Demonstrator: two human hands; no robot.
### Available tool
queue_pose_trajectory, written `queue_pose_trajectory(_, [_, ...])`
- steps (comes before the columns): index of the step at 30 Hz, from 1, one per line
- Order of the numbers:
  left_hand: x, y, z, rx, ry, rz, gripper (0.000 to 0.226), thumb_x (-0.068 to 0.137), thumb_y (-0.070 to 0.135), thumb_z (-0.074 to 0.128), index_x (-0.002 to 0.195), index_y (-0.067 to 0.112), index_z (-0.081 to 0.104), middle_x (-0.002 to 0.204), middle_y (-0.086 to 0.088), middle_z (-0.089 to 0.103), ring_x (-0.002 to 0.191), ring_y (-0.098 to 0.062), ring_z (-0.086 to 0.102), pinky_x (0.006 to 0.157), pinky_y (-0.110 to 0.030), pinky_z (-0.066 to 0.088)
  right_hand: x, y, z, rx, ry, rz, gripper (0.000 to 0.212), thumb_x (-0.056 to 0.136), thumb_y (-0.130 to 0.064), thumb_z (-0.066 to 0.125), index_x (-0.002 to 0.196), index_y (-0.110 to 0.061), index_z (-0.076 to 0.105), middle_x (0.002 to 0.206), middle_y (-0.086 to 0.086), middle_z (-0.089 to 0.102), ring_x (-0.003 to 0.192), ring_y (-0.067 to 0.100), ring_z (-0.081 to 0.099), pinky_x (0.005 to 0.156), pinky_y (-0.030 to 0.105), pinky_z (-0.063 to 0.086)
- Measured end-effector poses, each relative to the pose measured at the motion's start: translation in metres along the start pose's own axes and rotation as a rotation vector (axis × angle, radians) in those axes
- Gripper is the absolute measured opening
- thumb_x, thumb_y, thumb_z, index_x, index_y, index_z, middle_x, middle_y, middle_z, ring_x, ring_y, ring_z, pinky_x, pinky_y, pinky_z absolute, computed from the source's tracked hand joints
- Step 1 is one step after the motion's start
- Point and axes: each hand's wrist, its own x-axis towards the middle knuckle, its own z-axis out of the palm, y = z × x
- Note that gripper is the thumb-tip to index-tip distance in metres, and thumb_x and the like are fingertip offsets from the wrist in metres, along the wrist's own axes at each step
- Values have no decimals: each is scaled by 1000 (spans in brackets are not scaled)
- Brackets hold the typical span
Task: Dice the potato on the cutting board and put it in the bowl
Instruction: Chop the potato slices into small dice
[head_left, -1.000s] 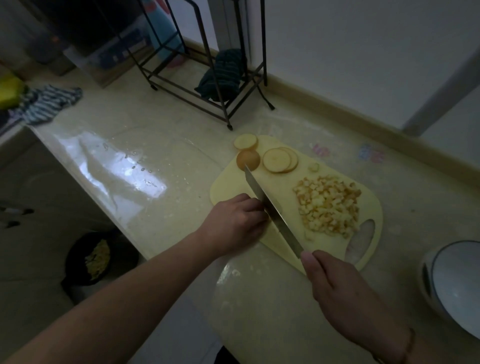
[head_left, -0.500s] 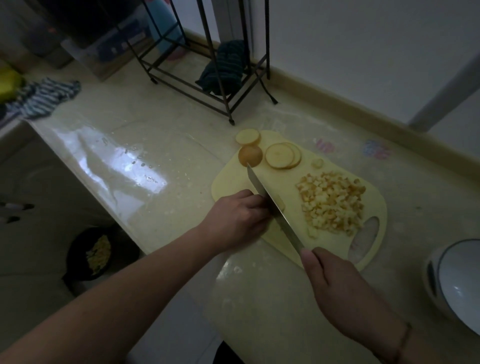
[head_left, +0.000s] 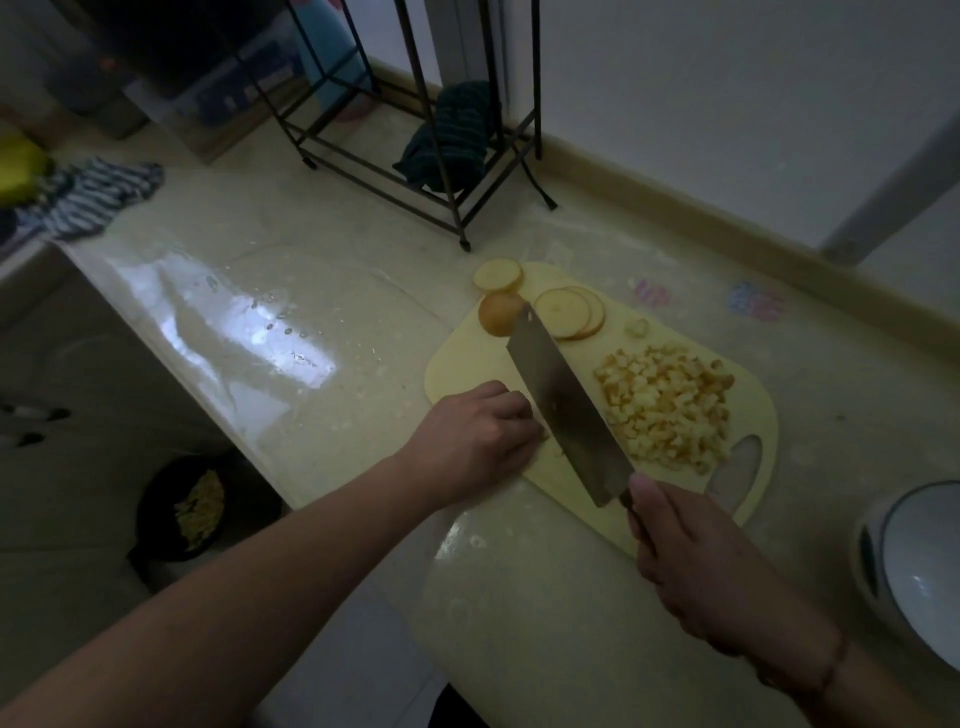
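A pale yellow cutting board (head_left: 457, 364) lies on the counter. On its right half sits a heap of diced potato (head_left: 667, 405). Round potato slices (head_left: 569, 313) and a potato end piece (head_left: 500, 314) lie at the far end, with one more slice (head_left: 497, 274) at the board's edge. My right hand (head_left: 696, 561) grips the handle of a cleaver (head_left: 563, 402), whose blade is tilted up so its flat side shows. My left hand (head_left: 475, 439) rests curled on the board's near left part, beside the blade; what lies under its fingers is hidden. A white bowl (head_left: 919, 566) stands at the right edge.
A black wire rack (head_left: 415, 171) with a dark cloth (head_left: 457, 137) stands behind the board. A striped towel (head_left: 88, 195) lies far left. The counter edge runs along the left, with a dark bin (head_left: 192, 506) of peelings on the floor below.
The cleaver blade has lifted and tilted so its broad face now shows. My left hand stays in place on the board.
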Motion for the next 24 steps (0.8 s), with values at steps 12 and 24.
queue_pose_trajectory(12, [-7,0,-6,-36,28,-17,19,91,20,63,89,6,76,92,-10,69,83,-30,65,60,-38,55,-14,-9,13,-128,54,-164,48,86,-60,28,65,-21,47,56,-12,55,55,8,52,61,33,40])
queue_pose_trajectory(24, [-10,2,3,-68,69,-64,20,91,21,63,97,8,78,95,-10,71,84,-33,66,61,-40,56,-32,9,12,-236,60,-137,52,79,-68,19,69,-22,44,75,-20,60,68,8,54,65,28,38])
